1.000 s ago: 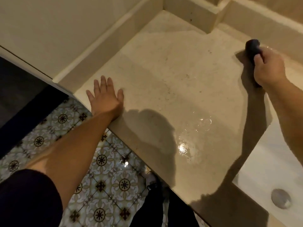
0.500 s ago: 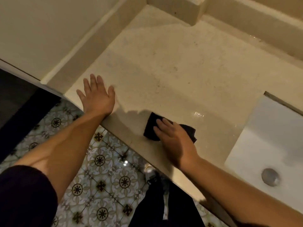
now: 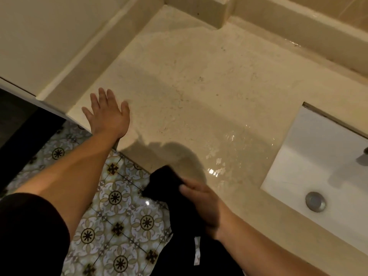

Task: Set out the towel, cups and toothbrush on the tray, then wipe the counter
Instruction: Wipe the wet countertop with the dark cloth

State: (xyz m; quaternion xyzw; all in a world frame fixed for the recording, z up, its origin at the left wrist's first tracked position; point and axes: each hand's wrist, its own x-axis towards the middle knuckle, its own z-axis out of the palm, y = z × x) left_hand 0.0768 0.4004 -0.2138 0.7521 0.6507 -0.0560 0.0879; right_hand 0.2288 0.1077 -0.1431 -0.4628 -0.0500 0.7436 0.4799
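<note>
A: Beige stone counter (image 3: pixel 199 80), matt and speckled, square-edged, with a raised lip along the wall side. Wet patch (image 3: pixel 225 154) glistening near the front edge, just beside the white sink (image 3: pixel 310 166).

B: Where's the cloth?

A: Black cloth (image 3: pixel 165 182), soft and crumpled, in the right hand (image 3: pixel 201 204). Fingers curled and bunched on it. It hangs at the counter's front edge, partly past it over the floor, not on the wet patch.

B: Left hand?

A: Left hand (image 3: pixel 108 114) flat on the counter near its left corner, fingers spread, palm down. Looks like a brace.

B: Tray, cups, toothbrush?

A: None in view. Only the wiping can be judged, and the puddle says it isn't finished.

B: Risks?

A: Three, as I read it. A sweep toward the body would push water over the square edge onto the patterned floor tile (image 3: pixel 115 198), which is glossy and would likely turn slick. A bunched cloth may smear water rather than lift it; flattening it would give more contact. And the bracing palm sits on smooth stone; if the wet spreads leftward under it, that hand could slide.

B: Sink detail?

A: Rectangular basin, smooth glazed white, round metal drain (image 3: pixel 315 202). Pushing water that way looks safer.
</note>
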